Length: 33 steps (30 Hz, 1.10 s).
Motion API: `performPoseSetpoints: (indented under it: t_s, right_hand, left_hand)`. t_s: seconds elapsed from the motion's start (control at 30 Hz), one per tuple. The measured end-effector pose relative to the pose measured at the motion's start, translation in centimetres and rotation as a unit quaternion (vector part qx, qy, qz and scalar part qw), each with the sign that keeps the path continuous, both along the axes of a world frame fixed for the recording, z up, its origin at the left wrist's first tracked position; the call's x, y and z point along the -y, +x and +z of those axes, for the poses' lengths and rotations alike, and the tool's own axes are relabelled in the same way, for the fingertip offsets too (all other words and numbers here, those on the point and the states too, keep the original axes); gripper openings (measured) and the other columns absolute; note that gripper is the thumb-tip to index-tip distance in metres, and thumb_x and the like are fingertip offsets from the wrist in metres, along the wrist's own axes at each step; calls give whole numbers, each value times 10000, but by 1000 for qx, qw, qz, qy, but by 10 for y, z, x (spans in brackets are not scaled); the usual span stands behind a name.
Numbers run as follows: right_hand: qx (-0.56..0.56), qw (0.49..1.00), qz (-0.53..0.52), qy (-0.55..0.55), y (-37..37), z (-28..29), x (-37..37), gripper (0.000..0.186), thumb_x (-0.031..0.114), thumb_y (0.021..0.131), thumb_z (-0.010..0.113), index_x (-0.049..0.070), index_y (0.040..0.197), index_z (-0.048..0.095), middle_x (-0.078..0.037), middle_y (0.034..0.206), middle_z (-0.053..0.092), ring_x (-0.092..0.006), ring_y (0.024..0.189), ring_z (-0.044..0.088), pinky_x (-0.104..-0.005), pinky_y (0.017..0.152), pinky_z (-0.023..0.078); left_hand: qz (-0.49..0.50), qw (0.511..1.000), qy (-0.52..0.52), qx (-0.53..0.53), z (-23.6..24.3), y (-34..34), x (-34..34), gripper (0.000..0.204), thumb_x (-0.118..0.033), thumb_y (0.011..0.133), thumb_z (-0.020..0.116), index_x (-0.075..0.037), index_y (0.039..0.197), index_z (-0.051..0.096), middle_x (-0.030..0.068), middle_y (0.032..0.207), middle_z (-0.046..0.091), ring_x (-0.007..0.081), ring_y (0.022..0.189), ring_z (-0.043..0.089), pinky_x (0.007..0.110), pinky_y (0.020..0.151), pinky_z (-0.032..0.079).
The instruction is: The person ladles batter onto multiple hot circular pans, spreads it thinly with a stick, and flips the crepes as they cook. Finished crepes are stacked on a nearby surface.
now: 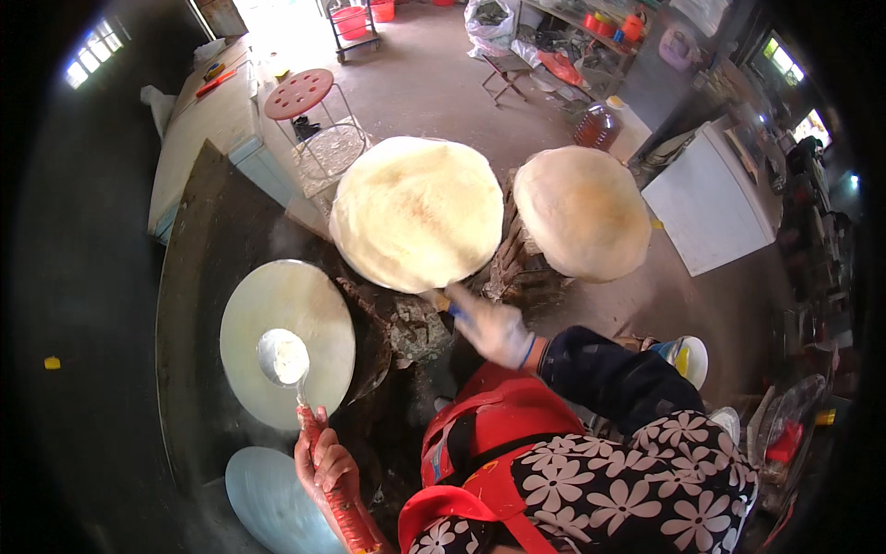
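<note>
My left hand (329, 464) is closed around the red-wrapped handle of a ladle (269, 355). White batter (290, 360) lies in the ladle's bowl, over a pale round griddle (251, 319). My right hand (498, 334), in a white glove and slightly blurred, grips a scraper (456, 310) with a blue handle. Its tip meets the near edge of a large, pale round flatbread (420, 208) with light brown patches; the surface beneath is mostly hidden. To the right sits a second round flatbread (586, 210), browned in its middle, with neither hand near it.
Below the griddle lies another round grey-blue plate (277, 503). A red stool (300, 94) and a long counter (198, 129) stand at the far left. Beyond the second flatbread are a jug of amber liquid (600, 125) and a white cabinet (706, 203). A bucket (696, 362) stands at right.
</note>
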State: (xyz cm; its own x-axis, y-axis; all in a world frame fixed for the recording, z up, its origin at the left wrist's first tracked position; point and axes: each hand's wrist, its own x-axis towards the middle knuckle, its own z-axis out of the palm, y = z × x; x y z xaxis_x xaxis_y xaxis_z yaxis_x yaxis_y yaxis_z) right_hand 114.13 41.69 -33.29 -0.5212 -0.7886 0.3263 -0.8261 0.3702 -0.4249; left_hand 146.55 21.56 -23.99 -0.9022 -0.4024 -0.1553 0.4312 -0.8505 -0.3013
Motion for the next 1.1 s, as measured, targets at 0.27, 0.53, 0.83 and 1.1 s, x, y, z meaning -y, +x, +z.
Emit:
performPoseSetpoints:
  t_s: [0.27, 0.53, 0.83, 1.1]
  right_hand:
    - [178, 927, -324, -59, -224, -8, 18, 642, 329, 997, 662, 75, 1559, 484, -268, 1365, 674, -432, 1193, 687, -448, 1013, 550]
    - [305, 927, -192, -106, -299, -27, 55, 603, 424, 852, 819, 49, 1296, 659, -210, 1162, 760, -393, 1068, 730, -467, 930, 566]
    - [201, 957, -208, 18, -273, 32, 89, 666, 241, 860, 781, 79, 1470, 570, -233, 1145, 753, -393, 1065, 739, -456, 916, 581]
    - [296, 938, -161, -85, -233, 150, 90, 532, 244, 842, 838, 6, 1300, 710, -200, 1017, 779, -280, 878, 759, -382, 830, 583]
  left_hand:
    - [65, 997, 0, 44, 30, -68, -36, 601, -210, 1126, 473, 139, 1582, 294, 39, 793, 445, 81, 475, 398, 229, 397, 415]
    - [121, 989, -1, 89, 46, -115, -59, 599, -217, 1124, 465, 148, 1570, 304, 50, 758, 455, 90, 435, 433, 230, 389, 446]
    - [103, 992, -9, 67, 44, -108, -51, 577, -205, 1126, 450, 138, 1571, 316, 50, 776, 462, 94, 452, 446, 246, 399, 441]
    - [89, 995, -13, 54, 34, -81, -34, 562, -196, 1134, 427, 142, 1568, 314, 76, 796, 463, 101, 456, 448, 247, 402, 442]
